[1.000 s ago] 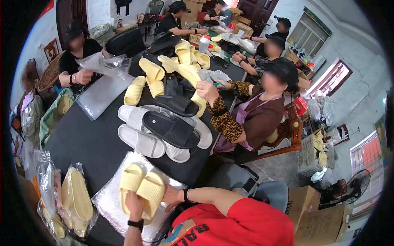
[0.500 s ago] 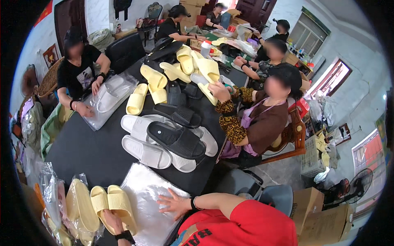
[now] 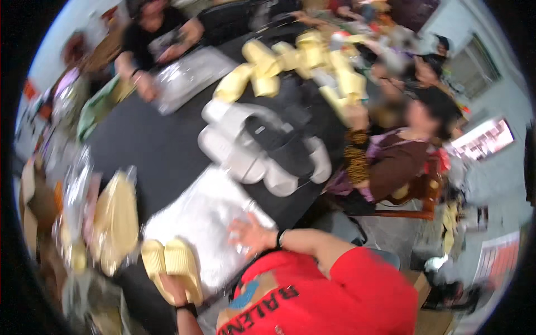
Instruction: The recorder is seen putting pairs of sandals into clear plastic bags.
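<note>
My left hand (image 3: 174, 288) grips a pair of pale yellow slide slippers (image 3: 181, 257) set side by side. Its fingers disappear at the slippers' openings, so the exact grip is hidden. The pair overlaps the near left edge of a stack of clear plastic bags (image 3: 192, 215). On that same stack, toward its right side, my right hand (image 3: 251, 231) lies flat with spread fingers, slightly blurred. To the left of the held pair, yellow slippers (image 3: 115, 220) rest inside clear plastic.
White slippers (image 3: 229, 159) with black slippers (image 3: 282, 145) on top lie mid-table. Loose yellow slippers (image 3: 262, 61) are piled farther back. One co-worker (image 3: 159, 39) at far left touches a bagged pair (image 3: 192, 75); another (image 3: 402, 156) sits at right.
The whole view has shifted and blurred. My left hand has drawn the yellow slippers nearer me, away from the bagged ones. My right hand remains spread on the plastic bags.
</note>
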{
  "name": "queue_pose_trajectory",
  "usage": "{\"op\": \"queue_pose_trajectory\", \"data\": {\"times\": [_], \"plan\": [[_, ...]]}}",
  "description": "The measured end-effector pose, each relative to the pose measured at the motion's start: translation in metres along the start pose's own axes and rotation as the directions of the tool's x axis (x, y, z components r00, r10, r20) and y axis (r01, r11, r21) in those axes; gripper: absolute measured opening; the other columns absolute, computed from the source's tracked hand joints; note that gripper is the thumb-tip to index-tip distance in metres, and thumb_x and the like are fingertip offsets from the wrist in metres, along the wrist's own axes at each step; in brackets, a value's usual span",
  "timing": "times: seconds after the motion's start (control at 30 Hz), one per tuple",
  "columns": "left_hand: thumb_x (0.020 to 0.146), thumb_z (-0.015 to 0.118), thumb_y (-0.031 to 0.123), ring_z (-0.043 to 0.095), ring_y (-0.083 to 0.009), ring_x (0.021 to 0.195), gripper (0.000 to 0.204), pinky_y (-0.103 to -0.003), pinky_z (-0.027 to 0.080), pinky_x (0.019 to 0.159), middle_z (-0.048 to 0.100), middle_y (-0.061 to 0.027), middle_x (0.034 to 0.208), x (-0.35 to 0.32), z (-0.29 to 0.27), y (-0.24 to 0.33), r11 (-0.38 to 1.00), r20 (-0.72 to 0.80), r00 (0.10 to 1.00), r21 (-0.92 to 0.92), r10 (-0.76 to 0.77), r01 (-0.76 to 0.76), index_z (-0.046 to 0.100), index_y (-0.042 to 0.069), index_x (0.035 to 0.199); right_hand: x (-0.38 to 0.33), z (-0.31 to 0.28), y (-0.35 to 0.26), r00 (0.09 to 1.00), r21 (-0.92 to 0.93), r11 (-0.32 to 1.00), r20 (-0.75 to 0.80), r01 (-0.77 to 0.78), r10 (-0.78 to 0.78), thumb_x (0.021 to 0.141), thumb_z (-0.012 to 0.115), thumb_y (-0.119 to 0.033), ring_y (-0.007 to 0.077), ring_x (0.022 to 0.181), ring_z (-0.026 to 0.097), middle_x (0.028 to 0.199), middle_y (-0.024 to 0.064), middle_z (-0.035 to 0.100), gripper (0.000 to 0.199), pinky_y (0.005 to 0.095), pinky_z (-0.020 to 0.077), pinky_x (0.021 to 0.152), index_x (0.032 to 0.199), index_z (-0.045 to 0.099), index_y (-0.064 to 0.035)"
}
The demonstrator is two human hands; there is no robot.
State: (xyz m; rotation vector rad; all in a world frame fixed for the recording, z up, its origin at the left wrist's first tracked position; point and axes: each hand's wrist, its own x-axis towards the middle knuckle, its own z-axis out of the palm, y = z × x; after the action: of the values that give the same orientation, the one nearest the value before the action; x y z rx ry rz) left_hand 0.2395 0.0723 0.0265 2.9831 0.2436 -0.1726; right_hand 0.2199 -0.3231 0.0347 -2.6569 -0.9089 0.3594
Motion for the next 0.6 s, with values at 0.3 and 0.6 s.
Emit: {"op": "queue_pose_trajectory", "data": {"times": [0.3, 0.6], "plan": [[0.074, 0.051, 0.006, 0.05, -0.0413, 0.081, 0.011, -0.046, 0.04, 0.069, 0.053, -0.0214, 0.081, 0.016, -0.109, 0.003, 0.949, -0.29, 0.952, -0.316, -0.095, -0.002, 0.05, -0.001, 0.083, 0.011, -0.033, 0.001, 0.988, 0.142, 0.979, 0.07, -0.145, 0.136, 0.076, 0.059, -0.052, 0.0343, 0.133, 0.018, 0.142, 0.0148, 0.025, 0.072, 0.0652, 0.0108, 0.099, 0.135, 0.034, -0.0177], [0.072, 0.055, 0.006, 0.055, -0.0351, 0.086, 0.031, -0.043, 0.045, 0.07, 0.057, -0.0169, 0.096, -0.01, -0.095, 0.134, 0.703, -0.052, 0.789, -0.422, 0.612, -0.573, 0.052, 0.002, 0.103, 0.039, -0.137, -0.014, 0.911, 0.833, 0.552, -0.245, 0.023, 0.331, 0.074, 0.071, -0.023, 0.0258, 0.12, 0.04, 0.14, 0.0152, 0.024, 0.081, 0.0378, 0.0366, 0.097, 0.138, 0.024, -0.007]]}}
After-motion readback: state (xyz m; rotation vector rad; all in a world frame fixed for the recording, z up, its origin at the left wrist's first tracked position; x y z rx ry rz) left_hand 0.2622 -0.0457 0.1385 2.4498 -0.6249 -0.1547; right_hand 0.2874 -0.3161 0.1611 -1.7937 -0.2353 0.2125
